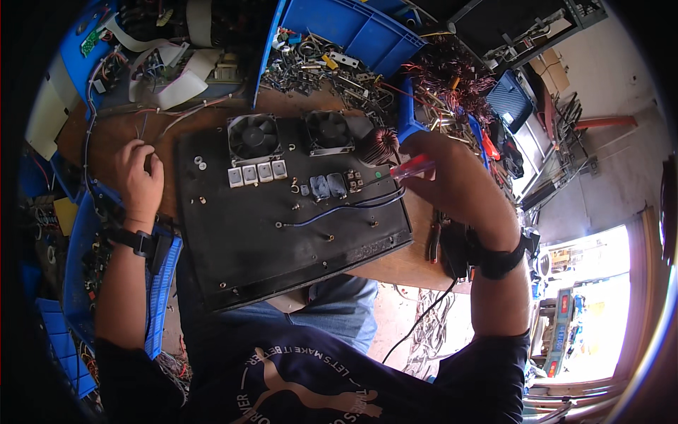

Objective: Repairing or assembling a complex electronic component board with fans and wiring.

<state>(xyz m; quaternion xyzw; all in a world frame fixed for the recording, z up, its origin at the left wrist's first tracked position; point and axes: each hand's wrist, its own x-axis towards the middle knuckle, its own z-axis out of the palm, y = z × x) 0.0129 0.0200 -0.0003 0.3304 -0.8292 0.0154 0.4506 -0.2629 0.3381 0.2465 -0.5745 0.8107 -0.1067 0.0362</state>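
Observation:
A black metal panel lies on a brown wooden table in front of me. My right hand, above its right edge, grips a screwdriver with a see-through red handle. The shaft points left toward a small screw terminal block; I cannot tell whether the tip touches it. Beside the block are two grey-blue modules. A blue wire crosses the panel. Two cooling fans and a copper-wound coil stand along the far edge. Left of the panel, my left hand rests with curled fingers, apparently holding nothing.
White square parts sit below the left fan. Blue bins and loose metal scrap fill the back. Pliers lie right of the panel. A blue crate stands beside my left forearm. A black cable hangs off the table.

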